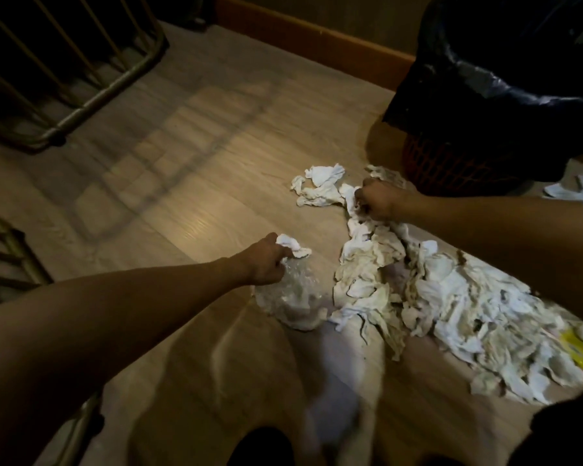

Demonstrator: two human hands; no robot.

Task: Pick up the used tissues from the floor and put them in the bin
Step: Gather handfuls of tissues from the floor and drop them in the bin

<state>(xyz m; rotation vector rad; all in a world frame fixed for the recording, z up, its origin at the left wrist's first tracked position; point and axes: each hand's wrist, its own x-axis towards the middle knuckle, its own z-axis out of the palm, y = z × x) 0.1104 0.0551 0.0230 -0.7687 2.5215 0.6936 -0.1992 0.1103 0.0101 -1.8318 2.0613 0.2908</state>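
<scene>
A big heap of crumpled, stained white tissues [451, 304] lies on the wooden floor at the right. A smaller clump of tissues [318, 186] lies beyond it. My left hand [266, 264] is closed on a small white tissue [292, 245] and on the top of a clear plastic bag [292, 297] resting on the floor. My right hand [379, 200] is closed on tissues at the far end of the heap. The bin [451, 163], an orange mesh basket lined with a black bag [505, 79], stands just behind my right hand.
A metal rack [81, 79] stands on the floor at the upper left. Another metal frame [11, 250] is at the left edge. A wooden skirting board [317, 38] runs along the back. A yellow object [579, 348] lies in the heap at the right. More tissues [576, 190] lie beside the bin.
</scene>
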